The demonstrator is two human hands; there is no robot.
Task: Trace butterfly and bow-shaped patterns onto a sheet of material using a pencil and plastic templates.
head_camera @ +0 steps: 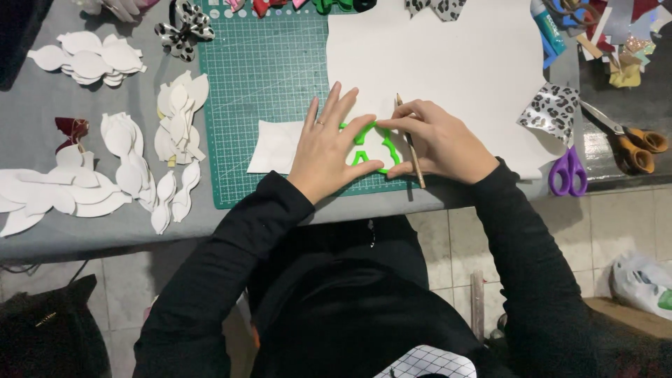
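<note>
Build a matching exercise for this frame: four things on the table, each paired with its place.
1. green plastic outline template
2. purple-handled scissors
3. thin brown pencil
4. white cut-out paper shapes

a. held in the right hand
b. piled at the table's far left
c. pressed under the left hand
d. at the table's right edge

Pairs: 1-c, 2-d, 3-a, 4-b

My grey surface (42,91) carries a green cutting mat (259,70), white cut-out shapes (126,157), a white sheet (455,63) and purple scissors (568,173).

Open cutting mat (259,70) above; white cutouts (126,161) left, scissors (630,140) right.
</note>
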